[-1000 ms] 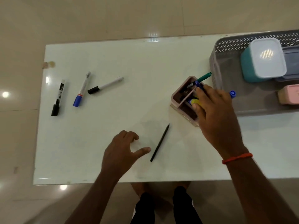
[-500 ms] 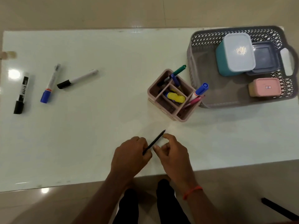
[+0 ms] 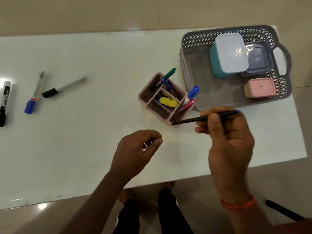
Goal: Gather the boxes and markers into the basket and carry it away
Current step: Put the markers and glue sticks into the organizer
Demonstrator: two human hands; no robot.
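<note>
Two hands over white table (image 3: 101,149): right hand (image 3: 226,141) pinches black pen (image 3: 189,120), left hand (image 3: 135,152) loosely curled, empty.

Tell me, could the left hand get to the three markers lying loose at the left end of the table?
Probably yes. The left hand is empty, loosely curled above the table, and nothing stands between it and the three markers. The pink organizer sits off to the other side. It may take a stretch or a step.

Bare forearms, no sleeves. Orange-red thread band (image 3: 238,204) on right wrist. Black trousers (image 3: 152,215), feet seemingly bare.
</note>
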